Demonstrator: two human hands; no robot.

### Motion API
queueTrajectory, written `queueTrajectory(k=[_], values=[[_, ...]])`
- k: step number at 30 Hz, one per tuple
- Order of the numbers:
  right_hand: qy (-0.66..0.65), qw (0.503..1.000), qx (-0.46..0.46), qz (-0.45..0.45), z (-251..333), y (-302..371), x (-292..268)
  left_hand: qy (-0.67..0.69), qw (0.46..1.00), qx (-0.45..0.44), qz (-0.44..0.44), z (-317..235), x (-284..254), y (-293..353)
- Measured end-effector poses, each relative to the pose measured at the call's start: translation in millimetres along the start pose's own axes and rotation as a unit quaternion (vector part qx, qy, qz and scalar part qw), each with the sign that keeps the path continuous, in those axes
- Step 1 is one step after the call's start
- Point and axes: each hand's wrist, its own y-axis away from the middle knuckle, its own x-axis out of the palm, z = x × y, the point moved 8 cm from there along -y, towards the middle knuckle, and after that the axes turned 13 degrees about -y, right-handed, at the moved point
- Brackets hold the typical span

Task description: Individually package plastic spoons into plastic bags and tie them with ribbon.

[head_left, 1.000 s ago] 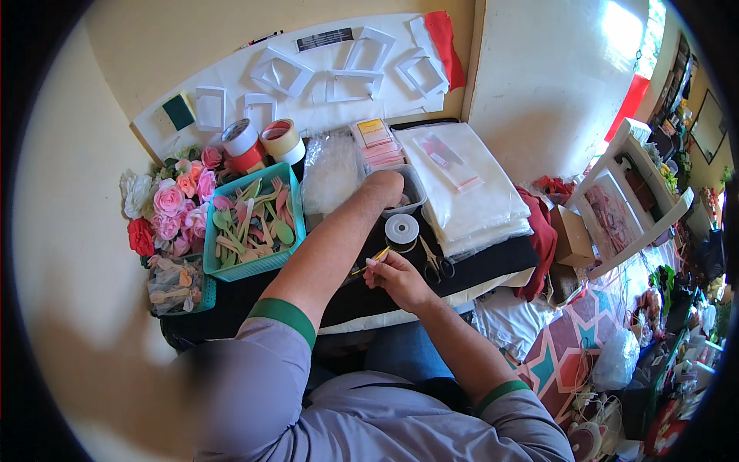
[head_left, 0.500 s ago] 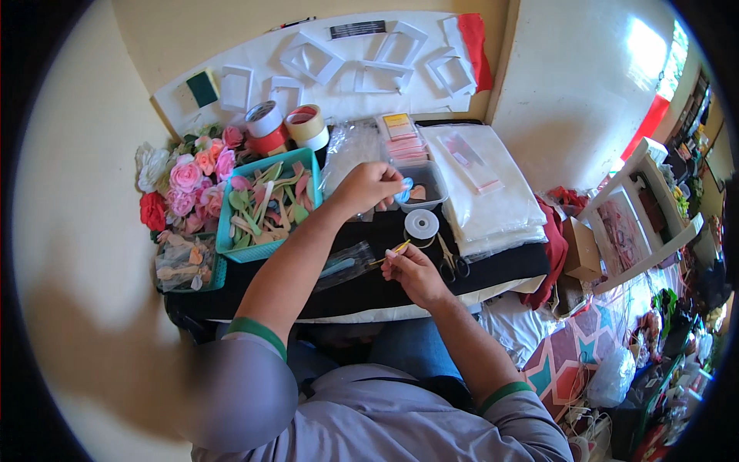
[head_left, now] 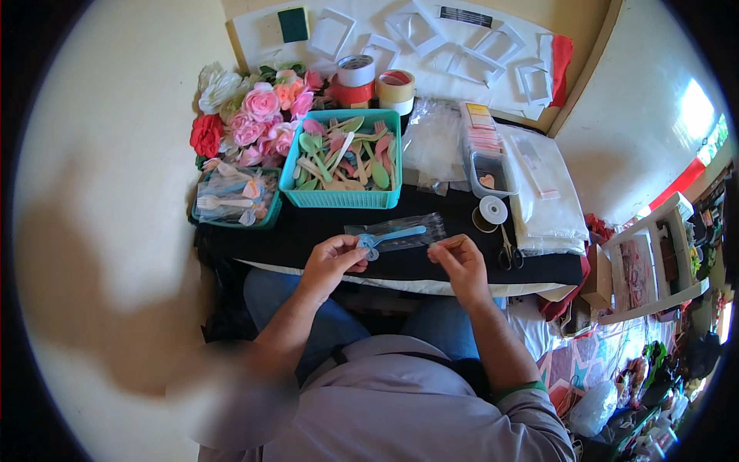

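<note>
Pale-blue disc (head_left: pixel 372 254) pinched in my left hand (head_left: pixel 335 260), the nearer one; rightward from those fingertips the blue utensil (head_left: pixel 406 232) lies along a clear sleeve (head_left: pixel 436 223), long axis left to right, right end angled slightly away from the body. At the sleeve's right end my right hand (head_left: pixel 460 264) has thumb and forefinger together; I cannot tell whether they grip anything. Black cloth (head_left: pixel 458 214) spans onward to the ribbon spool (head_left: pixel 491 209), the table's near edge (head_left: pixel 419 286) running close below both hands.

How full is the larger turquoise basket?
Full or nearly so: inside the turquoise basket, mixed-colour utensils lie piled across its whole width, hiding its bottom.
</note>
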Motion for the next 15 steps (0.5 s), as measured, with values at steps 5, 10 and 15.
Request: queueTrajectory(k=[5, 10, 15], values=[[0.213, 0.950, -0.213, 0.087, 53.6, 29.6, 74.4, 0.030, 1.000, -0.004, 0.008, -2.3, 9.9, 12.3], [0.262, 0.911, -0.297, 0.118, 65.2, 59.4, 100.5, 0.049, 0.998, -0.009, 0.036, -12.1, 28.6, 23.4], [0.270, 0.909, -0.290, 0.126, 64.9, 67.5, 100.1, 0.058, 0.996, 0.033, 0.059, -16.7, 42.1, 32.6]])
